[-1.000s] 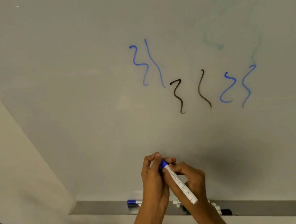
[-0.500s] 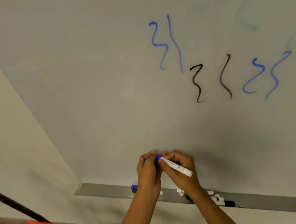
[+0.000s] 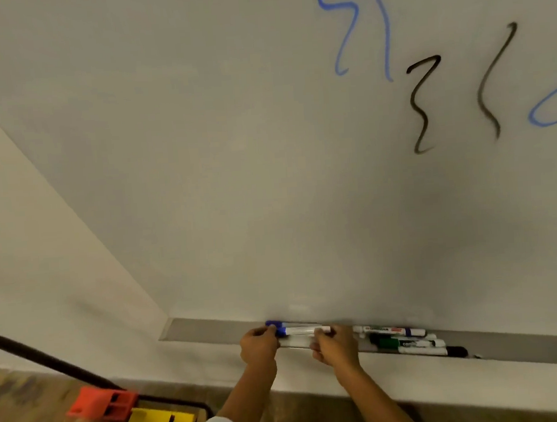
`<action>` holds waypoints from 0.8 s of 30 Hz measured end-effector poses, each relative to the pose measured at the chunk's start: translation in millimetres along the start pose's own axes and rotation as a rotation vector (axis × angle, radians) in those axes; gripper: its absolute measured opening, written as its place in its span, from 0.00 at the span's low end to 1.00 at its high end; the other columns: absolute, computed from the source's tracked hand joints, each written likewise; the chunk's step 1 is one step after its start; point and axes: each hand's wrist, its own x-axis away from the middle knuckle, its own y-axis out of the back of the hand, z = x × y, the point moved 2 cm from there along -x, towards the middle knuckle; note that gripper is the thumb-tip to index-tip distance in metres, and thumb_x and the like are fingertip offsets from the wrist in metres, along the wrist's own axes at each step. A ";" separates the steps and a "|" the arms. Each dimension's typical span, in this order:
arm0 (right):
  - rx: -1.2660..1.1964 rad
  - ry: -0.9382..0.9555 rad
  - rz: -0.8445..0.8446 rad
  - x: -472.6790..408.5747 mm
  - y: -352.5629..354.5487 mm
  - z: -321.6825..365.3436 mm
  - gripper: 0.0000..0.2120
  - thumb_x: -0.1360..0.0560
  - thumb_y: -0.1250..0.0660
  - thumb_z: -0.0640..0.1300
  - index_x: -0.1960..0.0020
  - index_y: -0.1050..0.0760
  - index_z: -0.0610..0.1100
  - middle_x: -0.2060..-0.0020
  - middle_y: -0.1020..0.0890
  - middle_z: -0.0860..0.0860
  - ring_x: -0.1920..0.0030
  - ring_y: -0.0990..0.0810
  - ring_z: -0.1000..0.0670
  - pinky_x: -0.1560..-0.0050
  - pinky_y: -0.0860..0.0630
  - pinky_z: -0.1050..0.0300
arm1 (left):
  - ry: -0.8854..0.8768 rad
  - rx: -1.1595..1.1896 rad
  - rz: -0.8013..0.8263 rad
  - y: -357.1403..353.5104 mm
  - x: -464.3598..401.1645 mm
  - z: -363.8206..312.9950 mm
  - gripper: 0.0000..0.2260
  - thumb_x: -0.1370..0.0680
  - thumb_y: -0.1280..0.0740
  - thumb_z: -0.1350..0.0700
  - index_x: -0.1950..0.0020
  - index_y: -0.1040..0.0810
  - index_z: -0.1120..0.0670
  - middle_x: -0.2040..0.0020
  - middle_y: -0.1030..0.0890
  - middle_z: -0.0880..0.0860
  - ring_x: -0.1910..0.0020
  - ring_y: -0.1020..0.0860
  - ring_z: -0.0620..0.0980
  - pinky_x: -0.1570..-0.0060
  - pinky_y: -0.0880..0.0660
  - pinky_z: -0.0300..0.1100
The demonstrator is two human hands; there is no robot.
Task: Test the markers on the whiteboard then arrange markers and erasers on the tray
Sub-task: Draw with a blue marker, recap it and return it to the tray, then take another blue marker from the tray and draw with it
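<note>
Left hand [image 3: 258, 345] pinches the blue marker [image 3: 298, 330] by its cap end; right hand [image 3: 334, 347] grips its barrel, over the tray [image 3: 206, 328]. Other markers [image 3: 408, 341] crowd the tray just beyond the right hand; bare tray runs past the left hand to its edge.

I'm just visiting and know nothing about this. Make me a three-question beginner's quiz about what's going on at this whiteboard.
1. True or false: both hands are at the tray under the whiteboard.
2. What cap colour has the marker held between the left hand and the right hand?
A. red
B. blue
C. green
3. Fill in: the squiggles on the board are blue and ____.

Key:
1. True. Both hands hold the marker level over the tray.
2. B. Its cap end sits at the left hand's fingers.
3. Black. Two black squiggles show between the blue squiggles.
</note>
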 end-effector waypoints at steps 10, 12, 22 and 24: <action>0.077 -0.245 0.069 -24.4 -12.1 -8.6 0.07 0.26 0.29 0.35 0.48 0.22 0.37 0.59 0.16 0.42 0.60 0.16 0.47 0.67 0.19 0.58 | -0.226 -0.561 0.038 -6.9 -24.8 -9.5 0.08 0.27 0.27 0.56 0.60 0.19 0.60 0.65 0.18 0.56 0.64 0.19 0.53 0.61 0.25 0.41; 0.069 -0.241 0.090 -23.1 -11.0 -8.7 0.05 0.26 0.28 0.36 0.52 0.22 0.38 0.59 0.16 0.42 0.59 0.15 0.47 0.63 0.17 0.56 | -0.239 -0.581 0.033 -5.4 -28.5 -9.3 0.08 0.27 0.27 0.56 0.58 0.20 0.61 0.62 0.17 0.58 0.63 0.19 0.53 0.62 0.27 0.41; 0.041 -0.169 0.156 -30.4 -2.1 -16.5 0.21 0.29 0.29 0.30 0.37 0.26 0.40 0.49 0.19 0.43 0.52 0.17 0.45 0.60 0.16 0.56 | -0.348 -0.641 0.071 -7.8 -32.8 -3.0 0.09 0.28 0.26 0.60 0.53 0.22 0.61 0.57 0.18 0.59 0.62 0.19 0.54 0.58 0.19 0.48; 0.017 -0.165 0.143 -30.5 2.0 -16.9 0.25 0.29 0.28 0.31 0.34 0.29 0.41 0.48 0.19 0.43 0.53 0.17 0.46 0.62 0.17 0.57 | -0.419 -0.682 0.039 -9.8 -22.9 -6.8 0.11 0.27 0.26 0.58 0.51 0.24 0.61 0.54 0.21 0.58 0.61 0.23 0.53 0.61 0.25 0.45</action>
